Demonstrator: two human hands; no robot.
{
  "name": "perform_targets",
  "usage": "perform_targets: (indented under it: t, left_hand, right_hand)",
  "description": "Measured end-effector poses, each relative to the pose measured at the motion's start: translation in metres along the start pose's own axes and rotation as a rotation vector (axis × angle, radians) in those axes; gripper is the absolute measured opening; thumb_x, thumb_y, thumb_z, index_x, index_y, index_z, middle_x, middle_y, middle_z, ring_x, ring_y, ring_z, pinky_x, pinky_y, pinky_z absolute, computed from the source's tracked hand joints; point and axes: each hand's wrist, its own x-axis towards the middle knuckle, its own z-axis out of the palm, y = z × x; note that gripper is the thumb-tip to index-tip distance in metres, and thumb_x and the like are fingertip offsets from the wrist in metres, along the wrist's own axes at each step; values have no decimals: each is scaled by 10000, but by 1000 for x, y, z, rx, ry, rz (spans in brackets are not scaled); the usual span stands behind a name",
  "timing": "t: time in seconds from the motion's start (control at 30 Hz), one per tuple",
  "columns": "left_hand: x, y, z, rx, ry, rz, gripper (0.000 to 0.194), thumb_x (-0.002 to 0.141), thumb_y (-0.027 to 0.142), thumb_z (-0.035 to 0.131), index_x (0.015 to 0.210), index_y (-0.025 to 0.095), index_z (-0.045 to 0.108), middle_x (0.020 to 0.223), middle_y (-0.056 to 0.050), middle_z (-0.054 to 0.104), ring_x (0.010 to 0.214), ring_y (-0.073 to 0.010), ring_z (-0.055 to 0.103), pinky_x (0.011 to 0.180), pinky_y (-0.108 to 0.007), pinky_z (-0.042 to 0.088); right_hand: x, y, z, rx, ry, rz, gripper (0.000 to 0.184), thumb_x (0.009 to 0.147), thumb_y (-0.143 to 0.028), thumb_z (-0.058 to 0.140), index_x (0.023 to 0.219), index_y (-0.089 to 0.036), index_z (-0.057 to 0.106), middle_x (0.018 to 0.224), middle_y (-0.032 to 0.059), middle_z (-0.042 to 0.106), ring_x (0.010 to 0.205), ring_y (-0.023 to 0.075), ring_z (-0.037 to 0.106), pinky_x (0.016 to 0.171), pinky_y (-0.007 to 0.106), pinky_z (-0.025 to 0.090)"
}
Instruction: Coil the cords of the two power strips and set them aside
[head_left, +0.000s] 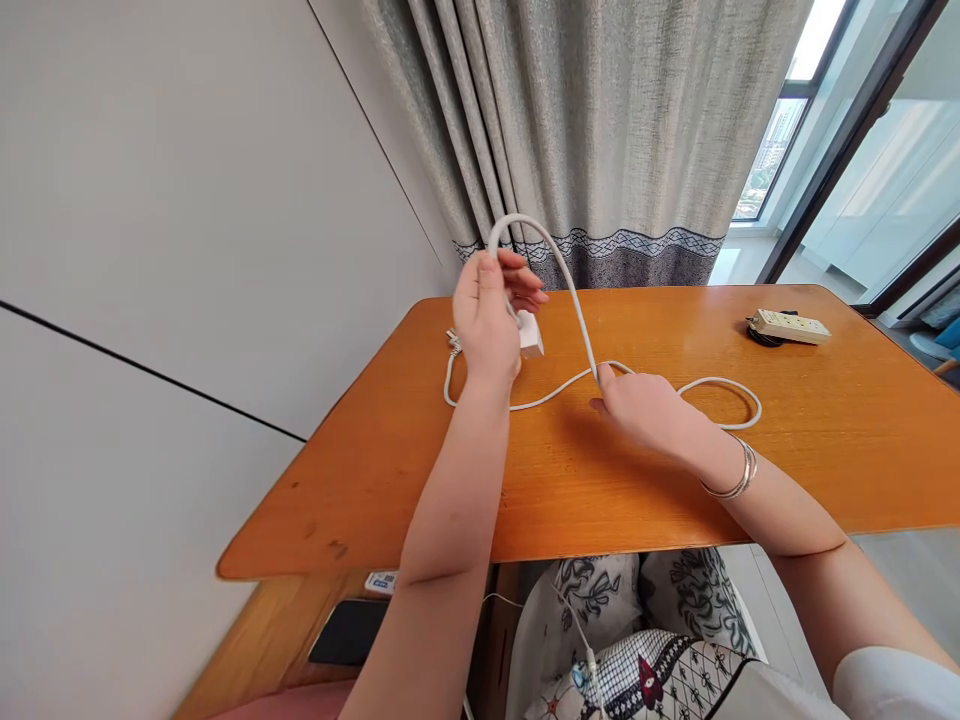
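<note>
A thick white power cord arches up between my two hands above the wooden table. My left hand pinches it between thumb and index finger, the other fingers loosely curled. Just behind that hand shows a white block, joined to the cord and partly hidden by my fingers and wrist. My right hand, lower and to the right, is closed on the cord near the tabletop. More cord lies in loose curves on the table, with one loop right of my right hand. A plug rests at the left, beside my left wrist.
On the table, a cream power strip with its black cord lies at the far right. A grey curtain hangs behind, and a pale wall borders the left. Below the front edge lies a dark phone.
</note>
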Motion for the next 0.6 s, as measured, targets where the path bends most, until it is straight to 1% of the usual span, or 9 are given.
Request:
perform_targets:
  t: [0.1, 0.23, 0.33, 0.4, 0.47, 0.53, 0.6]
  left_hand:
    - [-9, -9, 7, 73, -150, -11, 446, 947, 630, 621, 800, 210, 608, 648, 2, 687, 544, -119, 662, 521, -214, 510]
    - [-24, -11, 15, 155, -334, -67, 528, 909, 736, 586, 818, 217, 554, 661, 9, 699, 591, -136, 704, 574, -231, 566]
    - [-34, -10, 19, 156, -464, -98, 564, 881, 781, 577, 833, 221, 530, 672, 7, 704, 591, -142, 710, 564, -234, 568]
    - [-39, -9, 22, 155, -530, -117, 558, 887, 777, 572, 838, 225, 515, 654, 13, 689, 556, -134, 687, 521, -224, 540]
    - [-42, -9, 23, 162, -578, -135, 538, 905, 757, 566, 841, 226, 506, 630, 25, 662, 485, -113, 626, 463, -213, 487]
    - [-44, -8, 23, 177, -611, -146, 523, 921, 741, 558, 844, 226, 507, 583, 48, 604, 412, -88, 531, 415, -205, 419]
    - [-44, -5, 22, 203, -637, -145, 516, 928, 731, 555, 848, 222, 520, 533, 69, 532, 381, -75, 453, 398, -201, 364]
  right_hand:
    - [-13, -7, -12, -38, 46, -25, 338, 1084, -329, 447, 1268, -82, 585, 969, 219, 766, 923, 337, 762, 685, 355, 499]
    - [-23, 0, -25, 4, 180, -70, 298, 1085, -352, 460, 1172, -138, 647, 975, 159, 773, 865, 282, 734, 647, 318, 388]
    - [-26, 11, -29, 93, 315, -95, 256, 1062, -341, 511, 1089, -156, 686, 939, 113, 769, 782, 222, 685, 628, 300, 311]
    - [-28, 17, -31, 187, 384, -115, 230, 1033, -335, 559, 1031, -156, 704, 881, 85, 755, 705, 184, 634, 625, 291, 293]
    - [-31, 23, -32, 298, 399, -163, 186, 992, -303, 613, 1014, -149, 715, 802, 47, 724, 631, 144, 568, 626, 280, 297]
    - [-35, 29, -34, 400, 361, -244, 162, 934, -240, 665, 1047, -138, 720, 718, -1, 671, 577, 115, 499, 622, 270, 305]
    - [-38, 37, -37, 483, 309, -335, 204, 890, -195, 695, 1084, -137, 722, 673, -34, 630, 560, 102, 464, 616, 263, 317]
